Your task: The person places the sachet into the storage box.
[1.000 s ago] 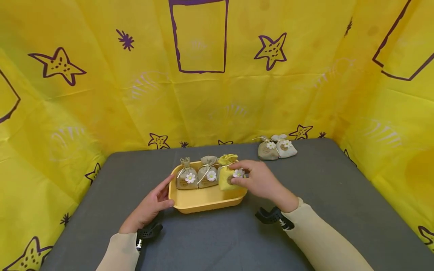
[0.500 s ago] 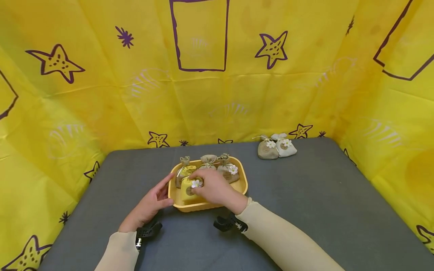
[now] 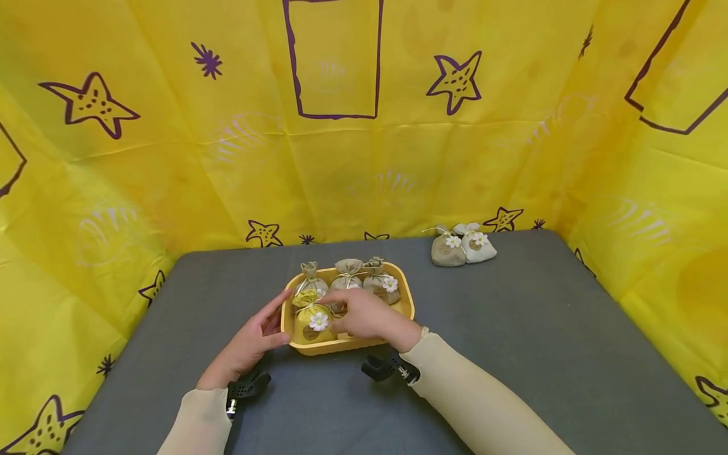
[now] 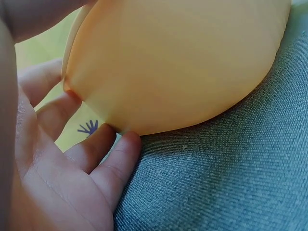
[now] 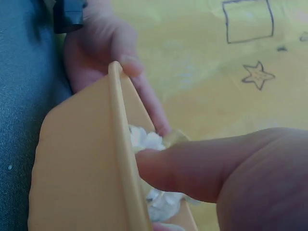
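Note:
A yellow drawstring sachet [image 3: 314, 323] with a white flower lies at the front left inside the yellow tray [image 3: 406, 309]. My right hand [image 3: 366, 315] is over the tray, its index finger reaching to the sachet's neck and its thumb beside the flower. In the right wrist view the thumb [image 5: 178, 171] is extended close to a white flower [image 5: 147, 138]. Behind the yellow sachet stand three brownish sachets in a row, among them the right one [image 3: 380, 289]. My left hand [image 3: 250, 341] holds the tray's left end, thumb at the front corner, fingers [image 4: 118, 163] against the outer wall.
Two more sachets, one tan [image 3: 448, 251] and one white [image 3: 479, 248], lie side by side at the back right of the grey table [image 3: 512, 328]. A yellow patterned cloth [image 3: 352, 170] walls in the back and sides.
My right hand has carried the yellow sachet from the tray's right side to its front left, and its fingers have shifted to the sachet's right side. The left hand stays on the tray.

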A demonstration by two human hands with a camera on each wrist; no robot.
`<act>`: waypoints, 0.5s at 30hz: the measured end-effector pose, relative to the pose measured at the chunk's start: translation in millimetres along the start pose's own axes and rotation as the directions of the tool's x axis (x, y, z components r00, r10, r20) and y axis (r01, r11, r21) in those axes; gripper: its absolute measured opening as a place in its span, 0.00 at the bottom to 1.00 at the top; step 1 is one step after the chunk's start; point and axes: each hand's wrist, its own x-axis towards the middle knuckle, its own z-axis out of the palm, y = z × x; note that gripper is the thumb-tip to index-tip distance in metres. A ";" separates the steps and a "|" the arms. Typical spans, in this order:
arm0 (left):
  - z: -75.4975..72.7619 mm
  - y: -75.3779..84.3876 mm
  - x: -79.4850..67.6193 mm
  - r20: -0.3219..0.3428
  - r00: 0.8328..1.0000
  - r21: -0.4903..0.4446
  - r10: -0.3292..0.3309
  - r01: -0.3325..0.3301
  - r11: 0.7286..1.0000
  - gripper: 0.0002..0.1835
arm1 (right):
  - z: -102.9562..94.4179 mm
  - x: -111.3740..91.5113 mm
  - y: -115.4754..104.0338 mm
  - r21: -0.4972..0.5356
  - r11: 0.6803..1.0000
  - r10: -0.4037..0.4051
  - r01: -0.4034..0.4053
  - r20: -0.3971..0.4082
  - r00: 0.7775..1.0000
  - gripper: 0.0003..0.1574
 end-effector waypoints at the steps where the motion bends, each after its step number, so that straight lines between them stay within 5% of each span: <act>1: 0.0 -0.1 0.0 0.000 1.000 -0.002 0.000 0.000 1.000 0.45 | -0.1 0.4 0.8 0.008 1.000 0.002 -0.002 0.018 1.000 0.30; 8: -1.1 -1.7 -0.1 -0.006 1.000 -0.010 -0.005 0.005 1.000 0.45 | 7.0 12.8 -4.1 -0.064 0.996 -0.059 0.065 0.091 0.994 0.26; 15: -1.2 -2.5 -0.5 0.000 1.000 -0.016 0.002 -0.002 1.000 0.45 | 9.3 16.8 -12.2 -0.069 0.997 -0.028 0.036 0.103 0.994 0.25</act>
